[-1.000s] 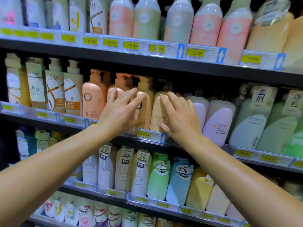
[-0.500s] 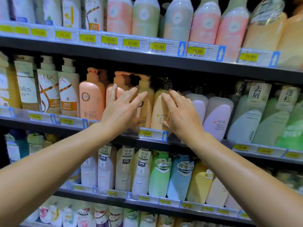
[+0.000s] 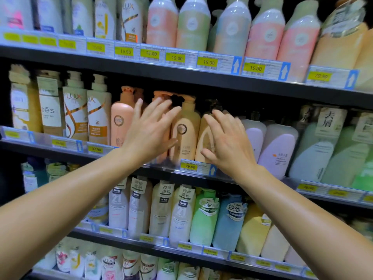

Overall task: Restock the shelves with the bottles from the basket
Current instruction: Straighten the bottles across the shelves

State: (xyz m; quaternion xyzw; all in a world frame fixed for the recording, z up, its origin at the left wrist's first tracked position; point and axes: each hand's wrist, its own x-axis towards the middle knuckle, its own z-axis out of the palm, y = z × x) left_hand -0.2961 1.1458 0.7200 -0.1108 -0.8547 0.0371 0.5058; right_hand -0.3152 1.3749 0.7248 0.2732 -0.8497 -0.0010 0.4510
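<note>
Both hands, left [image 3: 150,136] and right [image 3: 226,144], were spread flat, holding nothing, flanking the tan pump bottle [image 3: 184,130], likely straightening its row.

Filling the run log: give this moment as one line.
phase: straightening stock | left hand: open, on peach pump bottle | right hand: open, on tan pump bottle | site: second dark shelf | basket: unseen

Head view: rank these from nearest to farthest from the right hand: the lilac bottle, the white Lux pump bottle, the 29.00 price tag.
From the right hand:
1. 29.00 price tag, just below-left on the shelf edge.
2. Lilac bottle, to its right; close to the tag's distance, hard to call.
3. White Lux pump bottle, far left, beyond the left hand.
</note>
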